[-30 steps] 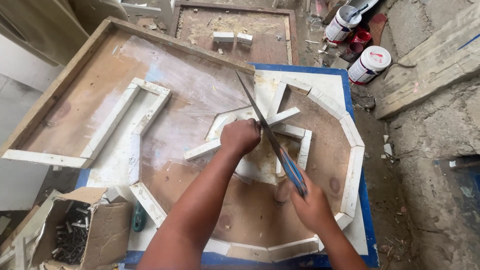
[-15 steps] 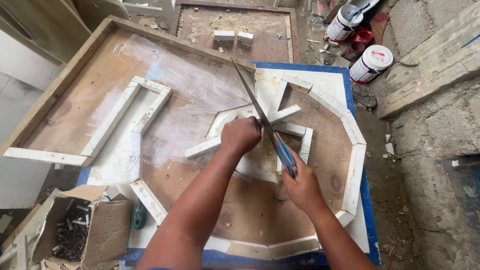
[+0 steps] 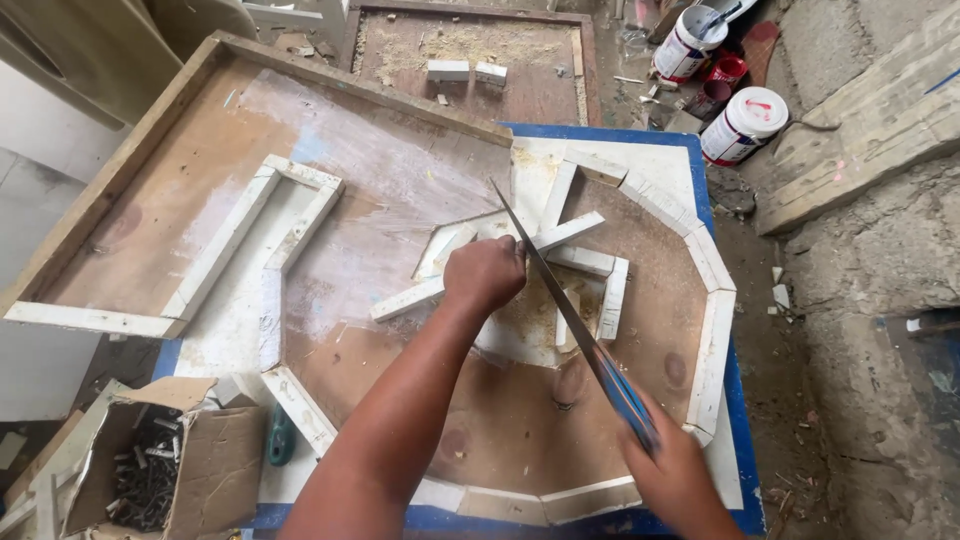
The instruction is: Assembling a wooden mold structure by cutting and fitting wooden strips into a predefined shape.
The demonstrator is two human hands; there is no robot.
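Over the brown plywood board [image 3: 200,190] rimmed with white wooden strips, our left hand [image 3: 485,272] presses its curled fingers down on a long white wooden strip [image 3: 490,268] near the middle, while our right hand [image 3: 672,462] grips the blue-handled handsaw [image 3: 560,310], its blade just beside the left hand's knuckles

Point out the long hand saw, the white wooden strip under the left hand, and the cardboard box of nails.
Long hand saw [image 3: 548,285], head view, mid-blade.
White wooden strip [image 3: 405,299], head view, left end.
Cardboard box of nails [image 3: 225,470], head view, right wall.
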